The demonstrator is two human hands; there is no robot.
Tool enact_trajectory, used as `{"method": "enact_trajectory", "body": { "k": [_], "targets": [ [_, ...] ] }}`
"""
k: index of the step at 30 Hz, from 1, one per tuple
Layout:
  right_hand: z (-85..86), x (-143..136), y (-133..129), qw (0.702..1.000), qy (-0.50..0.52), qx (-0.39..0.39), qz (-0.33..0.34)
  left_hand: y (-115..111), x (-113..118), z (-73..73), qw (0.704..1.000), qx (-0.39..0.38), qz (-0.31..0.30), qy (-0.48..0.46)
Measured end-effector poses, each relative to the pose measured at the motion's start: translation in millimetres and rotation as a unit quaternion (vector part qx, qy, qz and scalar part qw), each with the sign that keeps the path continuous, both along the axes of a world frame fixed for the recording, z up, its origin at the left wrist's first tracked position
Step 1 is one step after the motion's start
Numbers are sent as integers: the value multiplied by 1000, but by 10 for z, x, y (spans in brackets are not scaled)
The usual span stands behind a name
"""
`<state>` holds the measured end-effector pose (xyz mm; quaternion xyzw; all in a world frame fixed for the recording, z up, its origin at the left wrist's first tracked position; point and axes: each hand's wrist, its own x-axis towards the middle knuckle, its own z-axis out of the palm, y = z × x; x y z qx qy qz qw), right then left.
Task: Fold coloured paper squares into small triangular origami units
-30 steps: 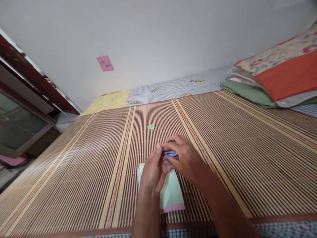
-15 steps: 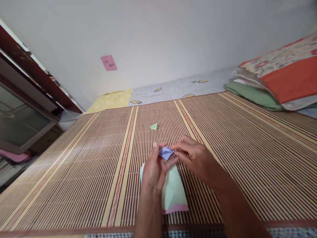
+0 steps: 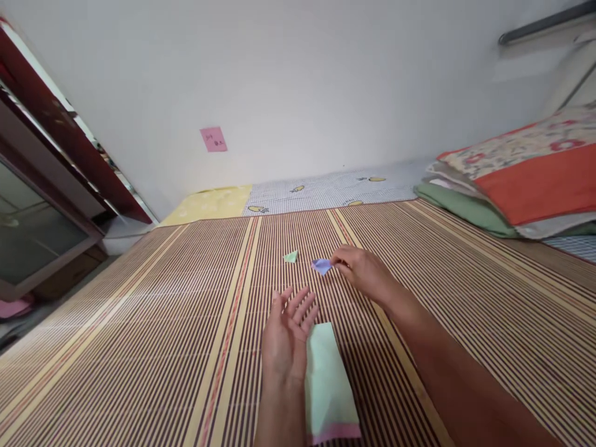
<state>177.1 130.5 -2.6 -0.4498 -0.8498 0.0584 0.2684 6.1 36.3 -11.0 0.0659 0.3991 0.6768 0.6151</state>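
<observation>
Between the thumb and fingers of my right hand (image 3: 361, 267) is the right tip of a small folded blue paper (image 3: 321, 266), held over the striped mat. My left hand (image 3: 289, 332) is palm up, fingers apart, with nothing in it. A small folded green paper (image 3: 291, 256) lies on the mat, left of the blue one. Beside my left hand and wrist, and partly behind them, a long pale green paper (image 3: 328, 379) with a pink strip (image 3: 339, 432) at its near end rests on the mat.
The striped mat (image 3: 153, 323) spreads over the bed. Folded bedding with a red and floral cover (image 3: 535, 180) is piled at the right. A pink note (image 3: 213, 139) is on the wall behind. A dark red frame (image 3: 56, 112) stands at the far left.
My right hand has carried the blue paper out of my left hand, forward to near the green folded piece. My left hand has let go and opened. The camera view has tilted up.
</observation>
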Motion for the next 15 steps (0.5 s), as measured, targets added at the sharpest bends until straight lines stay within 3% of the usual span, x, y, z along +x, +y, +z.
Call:
{"method": "enact_trajectory", "body": {
  "k": [7,11,15],
  "targets": [
    [-270,-129,1023,992,-106,-55,-43,44,-39,-25,999,-20,21,-36],
    [-425,-209,1277,985,-145,-80,-51,54,-62,-41,998,-22,30,-40],
    [-524,-322,1344,978,-178,-98,-46,64,-83,-49,998,-21,38,-55]
  ]
}}
